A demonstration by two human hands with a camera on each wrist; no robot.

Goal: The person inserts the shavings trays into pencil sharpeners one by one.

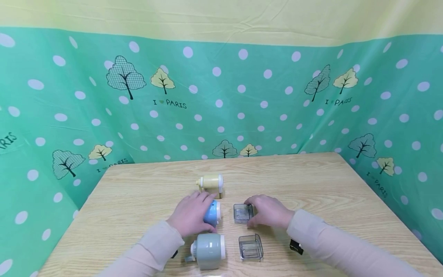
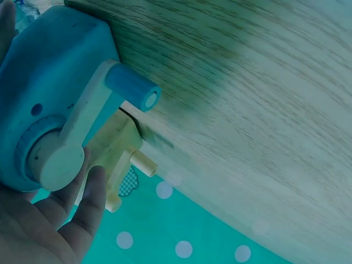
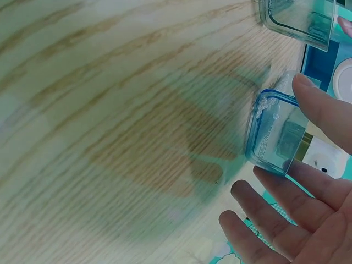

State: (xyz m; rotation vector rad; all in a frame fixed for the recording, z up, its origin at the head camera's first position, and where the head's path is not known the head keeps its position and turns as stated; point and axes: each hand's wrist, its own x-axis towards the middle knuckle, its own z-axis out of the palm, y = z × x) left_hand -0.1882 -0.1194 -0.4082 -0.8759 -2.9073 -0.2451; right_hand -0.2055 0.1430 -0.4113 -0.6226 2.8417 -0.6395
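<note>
In the head view my left hand (image 1: pixel 192 213) spans a blue crank pencil sharpener (image 1: pixel 211 214), fingers on its far side and thumb on its near side. Its crank handle (image 2: pixel 88 104) faces the left wrist camera. My right hand (image 1: pixel 270 211) pinches a clear shavings drawer (image 1: pixel 243 212) by its sides; thumb and fingertips show at its edges in the right wrist view (image 3: pixel 278 135). Nearer me stand a grey-green pencil sharpener (image 1: pixel 209 250) and a second clear drawer (image 1: pixel 250 247) to its right. Beyond the left hand is a yellow pencil sharpener (image 1: pixel 212 182).
The wooden table (image 1: pixel 294 177) runs back to a green dotted curtain (image 1: pixel 221 115), which also hangs along both sides. Dark wrist camera parts (image 1: pixel 295 247) show by the right sleeve.
</note>
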